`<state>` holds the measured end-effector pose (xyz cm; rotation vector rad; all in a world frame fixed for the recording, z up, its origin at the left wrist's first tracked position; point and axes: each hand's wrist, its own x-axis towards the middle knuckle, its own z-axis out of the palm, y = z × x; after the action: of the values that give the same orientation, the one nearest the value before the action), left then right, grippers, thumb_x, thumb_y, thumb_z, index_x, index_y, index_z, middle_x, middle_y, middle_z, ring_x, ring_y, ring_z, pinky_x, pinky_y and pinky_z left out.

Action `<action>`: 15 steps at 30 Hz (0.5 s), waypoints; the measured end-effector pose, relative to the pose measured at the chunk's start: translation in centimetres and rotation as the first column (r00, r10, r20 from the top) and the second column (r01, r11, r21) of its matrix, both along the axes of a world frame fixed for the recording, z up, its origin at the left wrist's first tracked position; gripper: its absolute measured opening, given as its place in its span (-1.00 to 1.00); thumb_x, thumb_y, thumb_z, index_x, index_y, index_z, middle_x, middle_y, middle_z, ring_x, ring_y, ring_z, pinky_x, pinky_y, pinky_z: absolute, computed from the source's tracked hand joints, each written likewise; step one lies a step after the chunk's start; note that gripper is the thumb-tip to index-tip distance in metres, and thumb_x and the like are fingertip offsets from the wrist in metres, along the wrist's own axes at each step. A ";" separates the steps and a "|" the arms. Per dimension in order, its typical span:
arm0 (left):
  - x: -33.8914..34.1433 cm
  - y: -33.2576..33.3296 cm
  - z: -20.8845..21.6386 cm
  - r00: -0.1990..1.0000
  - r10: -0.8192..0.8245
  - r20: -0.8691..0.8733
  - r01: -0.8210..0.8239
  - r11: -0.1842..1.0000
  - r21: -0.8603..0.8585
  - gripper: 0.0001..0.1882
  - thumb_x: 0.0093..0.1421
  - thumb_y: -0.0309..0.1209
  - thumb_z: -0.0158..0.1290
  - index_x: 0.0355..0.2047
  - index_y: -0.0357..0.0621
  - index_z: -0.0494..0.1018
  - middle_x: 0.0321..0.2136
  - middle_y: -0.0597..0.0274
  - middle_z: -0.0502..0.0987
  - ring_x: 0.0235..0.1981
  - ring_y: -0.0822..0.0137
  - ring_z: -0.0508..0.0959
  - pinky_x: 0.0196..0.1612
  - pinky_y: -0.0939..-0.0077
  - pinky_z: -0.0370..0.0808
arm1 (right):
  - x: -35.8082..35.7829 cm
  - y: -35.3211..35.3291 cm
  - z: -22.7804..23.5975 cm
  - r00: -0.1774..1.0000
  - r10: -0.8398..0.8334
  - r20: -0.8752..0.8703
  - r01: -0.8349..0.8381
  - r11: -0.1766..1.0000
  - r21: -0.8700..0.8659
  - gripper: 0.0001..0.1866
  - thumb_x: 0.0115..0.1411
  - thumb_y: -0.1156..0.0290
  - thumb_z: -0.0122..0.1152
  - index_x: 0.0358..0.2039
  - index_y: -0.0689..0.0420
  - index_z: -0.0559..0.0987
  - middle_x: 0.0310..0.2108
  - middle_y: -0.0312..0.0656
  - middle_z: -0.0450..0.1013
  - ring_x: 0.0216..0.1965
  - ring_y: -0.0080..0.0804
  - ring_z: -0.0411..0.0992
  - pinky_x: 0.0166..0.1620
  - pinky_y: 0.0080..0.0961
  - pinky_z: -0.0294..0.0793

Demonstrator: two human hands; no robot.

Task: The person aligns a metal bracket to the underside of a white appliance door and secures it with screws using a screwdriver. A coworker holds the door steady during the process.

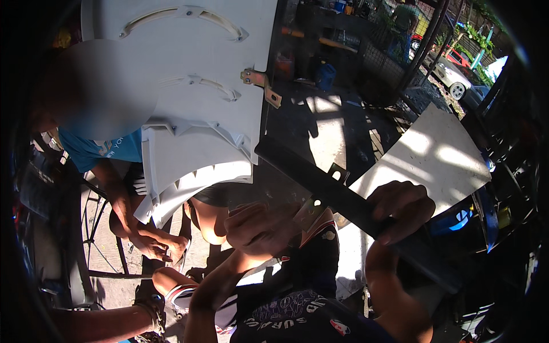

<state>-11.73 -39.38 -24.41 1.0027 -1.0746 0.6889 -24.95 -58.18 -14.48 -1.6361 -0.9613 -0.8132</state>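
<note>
My right hand [403, 208] is closed around a long black bar [309, 170], which slants from the upper middle down to the lower right. A small metal bracket with a hole [338, 172] stands out from the bar's far edge. On its near side a gold-toned metal bracket [310, 211] shows. My left hand [260, 230], somewhat blurred, has its fingers curled with the tips at this bracket and seems to pinch it. To the left, a large white moulded panel [211, 57] stands upright with curved ribs, and a bent metal bracket [263, 86] sits at its right edge.
A person in a blue shirt [103, 150] sits behind the panel at left, hands low. Another forearm with a bracelet [150, 314] reaches in at lower left. A flat white board [426, 157] lies at right. A blue container [325, 75] and a parked car [449, 77] stand farther off.
</note>
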 end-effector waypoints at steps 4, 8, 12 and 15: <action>-0.6 0.4 2.5 0.675 -0.379 -0.633 0.497 0.868 0.011 -0.84 0.21 -0.50 0.16 -0.23 -0.31 0.63 -0.78 0.44 0.27 -0.75 0.68 0.14 -0.67 0.66 -0.01 | 0.1 0.0 -2.8 0.972 -0.071 0.224 0.063 0.997 0.040 -0.90 -0.10 0.54 0.46 -0.50 0.22 0.71 -0.09 0.13 0.49 -0.14 -0.05 0.57 -0.17 -0.32 0.64; -0.3 0.1 3.9 0.185 -0.690 -0.699 0.710 0.586 -0.390 -0.72 0.38 -0.38 -0.01 -0.46 -0.23 0.54 -0.78 0.51 0.15 -0.74 0.68 0.06 -0.65 0.63 -0.06 | 1.0 -0.8 -6.4 0.875 -0.254 0.411 0.294 0.955 -0.035 -0.71 -0.13 0.61 0.49 -0.30 0.26 0.70 -0.06 0.12 0.49 -0.10 -0.03 0.56 -0.09 -0.18 0.62; 2.0 1.1 6.1 0.419 -0.486 -0.767 0.659 0.744 -0.112 -0.65 0.38 -0.30 0.03 -0.57 -0.15 0.42 -0.78 0.53 0.14 -0.74 0.68 0.03 -0.66 0.61 -0.07 | 3.4 1.0 -7.1 0.846 -0.430 0.316 0.499 0.847 -0.184 -0.71 -0.15 0.58 0.51 -0.33 0.12 0.72 -0.01 0.00 0.44 -0.06 -0.10 0.53 -0.13 -0.35 0.66; 3.0 0.5 8.1 0.506 -0.327 -0.798 0.554 0.833 0.009 -0.69 0.33 -0.30 0.10 -0.54 -0.16 0.47 -0.78 0.57 0.14 -0.74 0.68 0.01 -0.64 0.63 -0.07 | 5.5 1.8 -8.1 0.784 -0.531 0.322 0.602 0.775 -0.190 -0.70 -0.15 0.61 0.51 -0.32 0.09 0.72 -0.01 -0.07 0.45 -0.08 -0.17 0.54 -0.11 -0.41 0.65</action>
<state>-8.69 -38.84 -16.31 1.0314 -0.5867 -0.3570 -19.43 -56.41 -22.56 -2.1661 -0.7698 -1.3763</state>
